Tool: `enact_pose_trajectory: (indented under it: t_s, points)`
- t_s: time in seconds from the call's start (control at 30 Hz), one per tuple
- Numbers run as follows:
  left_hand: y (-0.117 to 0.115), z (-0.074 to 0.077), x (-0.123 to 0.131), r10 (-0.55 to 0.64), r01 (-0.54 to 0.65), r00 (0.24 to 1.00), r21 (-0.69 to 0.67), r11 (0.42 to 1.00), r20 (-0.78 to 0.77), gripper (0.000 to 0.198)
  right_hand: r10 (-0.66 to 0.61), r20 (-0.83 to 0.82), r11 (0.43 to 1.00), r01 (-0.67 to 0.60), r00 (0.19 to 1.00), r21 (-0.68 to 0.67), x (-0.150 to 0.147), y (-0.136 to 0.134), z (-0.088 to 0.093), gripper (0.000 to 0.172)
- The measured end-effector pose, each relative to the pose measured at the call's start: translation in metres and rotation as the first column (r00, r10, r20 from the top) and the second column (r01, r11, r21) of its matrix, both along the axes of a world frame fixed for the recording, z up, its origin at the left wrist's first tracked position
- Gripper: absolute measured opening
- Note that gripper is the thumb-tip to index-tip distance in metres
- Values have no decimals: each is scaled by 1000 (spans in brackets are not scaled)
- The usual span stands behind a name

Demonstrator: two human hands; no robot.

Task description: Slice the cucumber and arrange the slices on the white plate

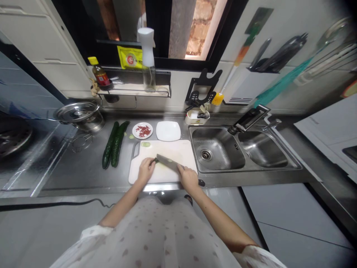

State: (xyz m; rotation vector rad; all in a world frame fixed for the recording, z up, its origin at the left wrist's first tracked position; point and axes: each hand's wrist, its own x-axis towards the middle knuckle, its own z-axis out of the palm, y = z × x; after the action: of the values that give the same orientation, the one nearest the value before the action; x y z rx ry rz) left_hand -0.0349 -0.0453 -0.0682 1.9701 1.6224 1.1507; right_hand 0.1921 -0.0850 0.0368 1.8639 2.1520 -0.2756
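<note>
A white cutting board (178, 149) lies on the steel counter in front of me. My right hand (188, 176) is closed round the handle of a kitchen knife (166, 161), whose blade points left across the board. My left hand (145, 169) is curled over a small green cucumber piece (155, 160) right at the blade's tip. A few cucumber slices (145, 144) rest at the board's far left corner. Two whole cucumbers (113, 144) lie side by side left of the board.
A small plate of chopped red chilli (142, 130) and an empty white square plate (168, 130) sit behind the board. A double sink (240, 150) is to the right, a lidded steel pot (80, 115) to the far left, bottles on a wall shelf (134, 89).
</note>
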Motion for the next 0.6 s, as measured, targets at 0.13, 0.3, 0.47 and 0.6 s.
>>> enact_pose_trajectory:
  t_s: [0.13, 0.3, 0.47, 0.6]
  points:
    - [0, 3, -1, 123, -123, 991, 3, 992, 55, 19, 14, 5, 996, -14, 1000, 91, 2, 1, -3, 49]
    - [5, 14, -2, 242, -240, 961, -29, 970, 131, 24, 43, -1, 990, -42, 999, 132, 3, 3, -6, 47]
    - [11, 40, 2, 178, -179, 983, 25, 984, 45, 25, 67, -15, 989, -65, 998, 133, 0, 4, -4, 46]
    - [19, 66, 11, -131, 123, 985, -75, 990, -109, 30, 107, -25, 983, -102, 994, 154, -4, 3, -2, 45]
